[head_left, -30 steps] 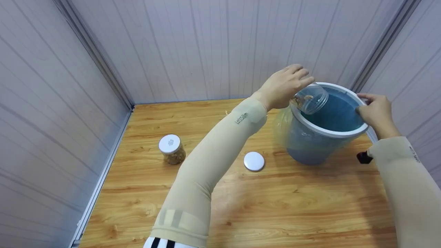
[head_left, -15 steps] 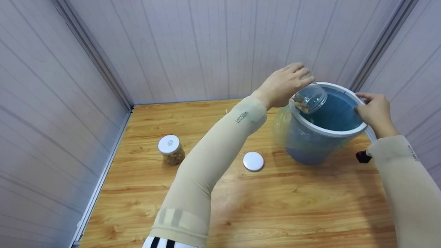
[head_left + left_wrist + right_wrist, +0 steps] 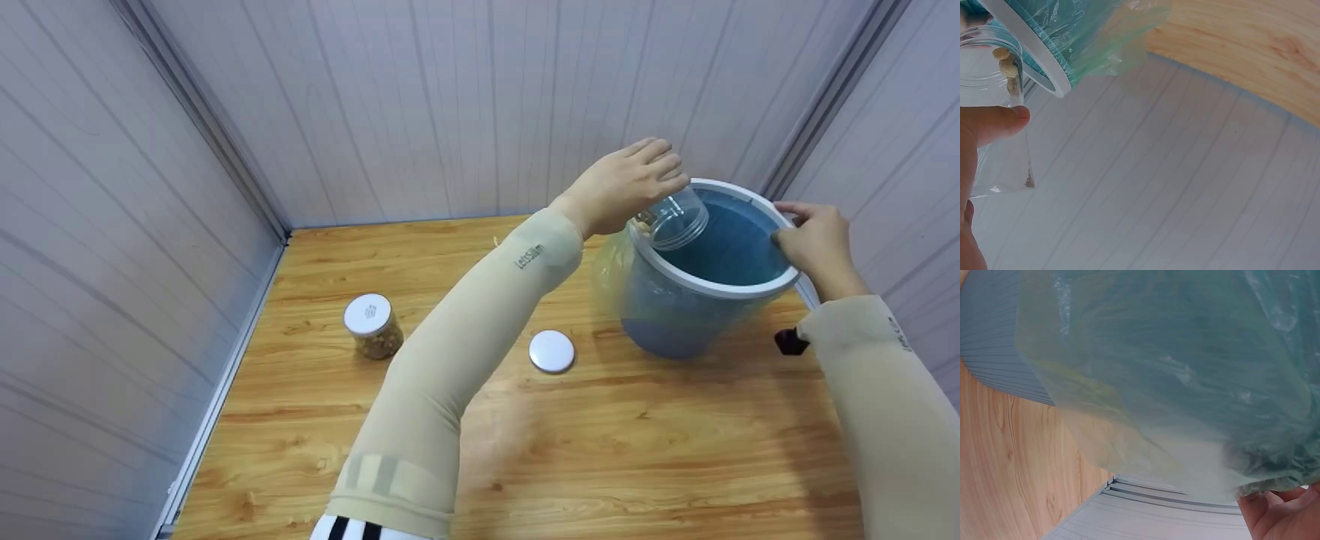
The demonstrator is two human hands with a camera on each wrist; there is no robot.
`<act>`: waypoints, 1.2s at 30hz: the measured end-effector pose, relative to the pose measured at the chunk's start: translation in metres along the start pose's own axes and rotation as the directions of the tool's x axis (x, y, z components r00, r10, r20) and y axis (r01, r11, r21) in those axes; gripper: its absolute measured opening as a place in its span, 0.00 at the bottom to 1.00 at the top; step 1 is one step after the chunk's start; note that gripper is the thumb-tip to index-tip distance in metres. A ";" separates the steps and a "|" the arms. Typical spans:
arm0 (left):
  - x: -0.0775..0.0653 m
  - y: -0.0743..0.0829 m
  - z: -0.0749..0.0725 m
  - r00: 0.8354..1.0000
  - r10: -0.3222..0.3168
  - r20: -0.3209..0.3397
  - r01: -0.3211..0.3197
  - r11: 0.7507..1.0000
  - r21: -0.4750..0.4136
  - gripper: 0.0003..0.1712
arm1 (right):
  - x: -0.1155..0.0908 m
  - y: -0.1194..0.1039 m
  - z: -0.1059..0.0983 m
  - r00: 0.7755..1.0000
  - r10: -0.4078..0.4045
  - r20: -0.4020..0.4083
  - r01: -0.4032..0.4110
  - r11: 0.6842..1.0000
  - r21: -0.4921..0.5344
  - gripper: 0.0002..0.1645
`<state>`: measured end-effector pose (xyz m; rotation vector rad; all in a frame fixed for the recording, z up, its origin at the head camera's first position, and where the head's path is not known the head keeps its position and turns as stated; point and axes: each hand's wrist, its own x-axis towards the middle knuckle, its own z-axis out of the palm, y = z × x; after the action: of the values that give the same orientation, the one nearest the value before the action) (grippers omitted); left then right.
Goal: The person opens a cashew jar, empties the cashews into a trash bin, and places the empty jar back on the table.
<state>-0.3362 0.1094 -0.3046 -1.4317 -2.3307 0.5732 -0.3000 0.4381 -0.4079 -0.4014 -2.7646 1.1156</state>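
In the head view my left hand [image 3: 626,184] grips a clear plastic jar [image 3: 681,217], tipped with its open mouth over the near-left rim of a bin [image 3: 664,330]. A few pale nuts or seeds [image 3: 1008,68] lie along the jar's wall near the mouth in the left wrist view, and dark crumbs sit at its base corner. My right hand [image 3: 817,244] holds the bin's white rim on the right side, thumb inside. A thin greenish plastic liner [image 3: 1157,382] hangs over the bin's outside, pinched at the rim by the right hand [image 3: 1283,514].
A second jar [image 3: 379,334] with a white lid, filled with brown pieces, stands upright on the wooden table [image 3: 600,450] at left. One loose white lid [image 3: 552,351] lies flat between it and the bin. Pale panelled walls [image 3: 420,112] enclose the table.
The left hand and the clear jar have shifted slightly, the jar's angle changing a little, and the pieces inside have moved. The right hand keeps its hold on the bin's rim.
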 end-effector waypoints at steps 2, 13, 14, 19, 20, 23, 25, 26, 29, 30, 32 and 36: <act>0.000 0.000 0.001 1.000 0.014 -0.005 -0.014 1.000 0.016 0.38 | 0.000 0.000 0.000 1.000 0.002 0.000 -0.002 1.000 -0.001 0.36; 0.002 0.002 0.001 0.996 0.086 -0.011 -0.082 0.980 0.182 0.37 | -0.001 -0.002 0.002 0.999 0.030 0.021 -0.031 0.999 0.019 0.36; 0.002 0.002 0.001 0.996 0.086 -0.010 -0.082 0.979 0.185 0.37 | -0.001 -0.002 0.003 0.999 0.031 0.021 -0.031 0.999 0.018 0.36; 0.001 0.003 0.001 0.999 0.051 0.007 -0.052 0.987 0.152 0.39 | -0.001 -0.002 0.004 0.999 0.024 0.024 -0.024 1.000 0.016 0.36; 0.001 0.003 0.002 0.999 0.039 0.009 -0.040 0.989 0.140 0.38 | -0.001 -0.002 0.004 0.999 0.023 0.026 -0.024 1.000 0.017 0.36; 0.000 0.003 0.002 1.000 0.006 0.007 -0.007 0.994 0.110 0.38 | -0.001 -0.002 0.004 0.999 0.024 0.029 -0.025 1.000 0.018 0.36; -0.001 0.003 0.004 1.000 -0.013 -0.002 0.013 0.997 0.082 0.38 | 0.000 -0.002 0.003 1.000 0.019 0.024 -0.019 1.000 0.016 0.35; -0.002 0.003 0.005 1.000 -0.023 -0.007 0.023 0.997 0.067 0.38 | 0.000 -0.002 0.003 1.000 0.013 0.020 -0.014 1.000 0.013 0.35; -0.004 0.002 0.007 0.998 -0.056 -0.027 0.056 0.998 0.013 0.38 | 0.000 -0.001 0.003 1.000 0.000 0.011 0.000 1.000 0.009 0.36; -0.004 0.002 0.008 0.997 -0.067 -0.031 0.067 0.998 -0.003 0.39 | 0.000 -0.001 0.003 1.000 -0.003 0.009 0.003 1.000 0.009 0.36; -0.005 0.002 0.010 0.995 -0.090 -0.040 0.089 0.996 -0.030 0.40 | -0.001 -0.001 0.003 1.000 -0.001 0.009 0.000 1.000 0.008 0.36; -0.007 0.003 0.014 0.990 -0.134 -0.046 0.130 0.988 -0.079 0.40 | -0.001 -0.001 0.003 1.000 0.009 0.011 -0.009 1.000 0.005 0.35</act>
<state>-0.3377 0.1020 -0.3188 -1.2958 -2.4071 0.4108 -0.2997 0.4351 -0.4089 -0.4089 -2.7717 1.1295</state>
